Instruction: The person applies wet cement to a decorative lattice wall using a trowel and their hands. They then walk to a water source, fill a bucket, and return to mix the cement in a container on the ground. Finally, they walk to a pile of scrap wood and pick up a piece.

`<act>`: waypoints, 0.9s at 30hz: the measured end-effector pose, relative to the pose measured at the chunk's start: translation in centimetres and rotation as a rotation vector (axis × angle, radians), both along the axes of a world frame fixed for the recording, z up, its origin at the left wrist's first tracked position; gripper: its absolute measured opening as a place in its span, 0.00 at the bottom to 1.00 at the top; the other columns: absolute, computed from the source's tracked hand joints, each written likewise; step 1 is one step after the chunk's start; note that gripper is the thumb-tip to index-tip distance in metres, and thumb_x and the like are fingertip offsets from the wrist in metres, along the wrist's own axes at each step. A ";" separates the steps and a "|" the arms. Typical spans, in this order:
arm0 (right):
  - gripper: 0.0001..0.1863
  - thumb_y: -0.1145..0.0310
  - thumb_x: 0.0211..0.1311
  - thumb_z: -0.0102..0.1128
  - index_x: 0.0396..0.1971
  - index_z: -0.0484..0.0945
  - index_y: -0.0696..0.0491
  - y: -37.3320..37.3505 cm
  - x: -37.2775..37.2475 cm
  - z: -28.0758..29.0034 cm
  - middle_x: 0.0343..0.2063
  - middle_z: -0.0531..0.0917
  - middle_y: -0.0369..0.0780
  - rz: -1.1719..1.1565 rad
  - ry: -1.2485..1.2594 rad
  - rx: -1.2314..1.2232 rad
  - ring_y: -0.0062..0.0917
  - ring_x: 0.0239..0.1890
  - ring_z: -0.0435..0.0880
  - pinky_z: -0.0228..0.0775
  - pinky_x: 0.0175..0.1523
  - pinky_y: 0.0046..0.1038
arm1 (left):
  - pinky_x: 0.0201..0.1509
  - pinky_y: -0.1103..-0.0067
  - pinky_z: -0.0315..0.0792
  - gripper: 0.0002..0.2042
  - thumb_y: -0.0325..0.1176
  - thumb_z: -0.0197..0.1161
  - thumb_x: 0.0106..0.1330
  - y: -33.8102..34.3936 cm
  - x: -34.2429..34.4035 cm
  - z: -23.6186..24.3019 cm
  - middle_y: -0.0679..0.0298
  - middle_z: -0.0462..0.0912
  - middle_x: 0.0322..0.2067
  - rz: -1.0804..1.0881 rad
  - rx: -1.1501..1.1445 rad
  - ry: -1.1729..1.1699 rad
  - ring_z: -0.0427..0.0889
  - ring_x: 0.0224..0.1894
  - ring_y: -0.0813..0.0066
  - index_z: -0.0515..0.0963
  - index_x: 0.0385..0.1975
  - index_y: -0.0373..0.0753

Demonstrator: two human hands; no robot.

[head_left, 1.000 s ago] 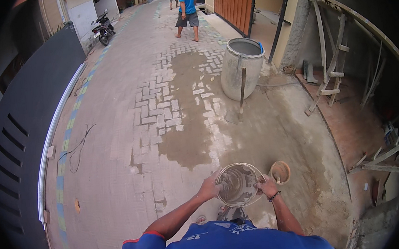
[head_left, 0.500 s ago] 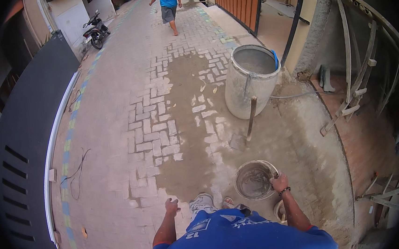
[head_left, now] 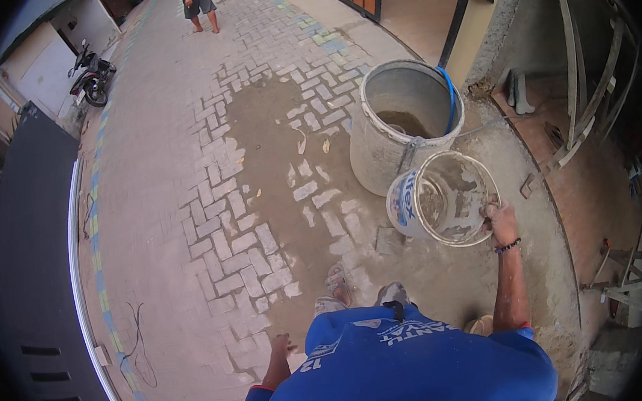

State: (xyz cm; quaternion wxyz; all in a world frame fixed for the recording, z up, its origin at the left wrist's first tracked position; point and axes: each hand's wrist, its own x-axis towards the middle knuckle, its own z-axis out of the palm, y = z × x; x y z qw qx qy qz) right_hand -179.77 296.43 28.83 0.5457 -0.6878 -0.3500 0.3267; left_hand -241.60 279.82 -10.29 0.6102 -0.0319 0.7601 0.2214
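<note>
The white bucket (head_left: pixel 453 205) is located at the near side of the large grey barrel (head_left: pixel 377 147); contact between the two cannot be determined. The bucket is tilted, its base toward the left, and grey residue coats its interior. The right hand (head_left: pixel 500 224) grasps the bucket at the right side of its rim. The left hand (head_left: pixel 280 345) is released, fingers loosely extended, well apart from the bucket, over the paving. The barrel stands upright, with a blue strip (head_left: pixel 450 100) over its rim and grey material inside. A wet grey patch (head_left: pixel 272 151) covers part of the block paving (head_left: pixel 222 242). A motorcycle (head_left: pixel 91 77) stands at far left; a person (head_left: pixel 198 5) stands farther up the lane.
</note>
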 end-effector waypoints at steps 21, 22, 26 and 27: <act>0.18 0.70 0.45 0.58 0.40 0.72 0.54 48.8 12.8 -15.9 0.35 0.79 0.50 0.232 -0.741 -0.556 0.44 0.40 0.78 0.72 0.44 0.40 | 0.36 0.76 0.73 0.24 0.31 0.57 0.60 68.9 31.1 27.9 0.53 0.76 0.41 -0.876 0.957 0.204 0.78 0.33 0.71 0.61 0.56 0.29; 0.17 0.70 0.45 0.58 0.39 0.72 0.53 49.5 12.9 -19.1 0.36 0.79 0.50 0.288 -0.841 -0.602 0.45 0.42 0.77 0.70 0.48 0.41 | 0.36 0.74 0.73 0.25 0.31 0.58 0.59 70.9 33.9 27.8 0.51 0.76 0.42 -0.976 1.038 0.282 0.78 0.33 0.68 0.62 0.55 0.29; 0.15 0.72 0.52 0.51 0.42 0.72 0.51 50.3 11.9 -31.0 0.36 0.79 0.49 0.497 -0.814 -0.920 0.40 0.41 0.79 0.73 0.45 0.38 | 0.60 0.63 0.57 0.33 0.32 0.60 0.56 76.8 44.0 25.5 0.41 0.60 0.57 -1.328 1.427 0.733 0.62 0.57 0.46 0.52 0.60 0.29; 0.14 0.72 0.53 0.50 0.42 0.72 0.51 50.4 11.5 -34.3 0.36 0.79 0.49 0.546 -0.829 -0.970 0.40 0.42 0.79 0.73 0.45 0.38 | 0.62 0.63 0.53 0.35 0.32 0.61 0.56 76.9 45.9 24.7 0.40 0.57 0.58 -1.319 1.331 0.733 0.58 0.59 0.45 0.50 0.61 0.29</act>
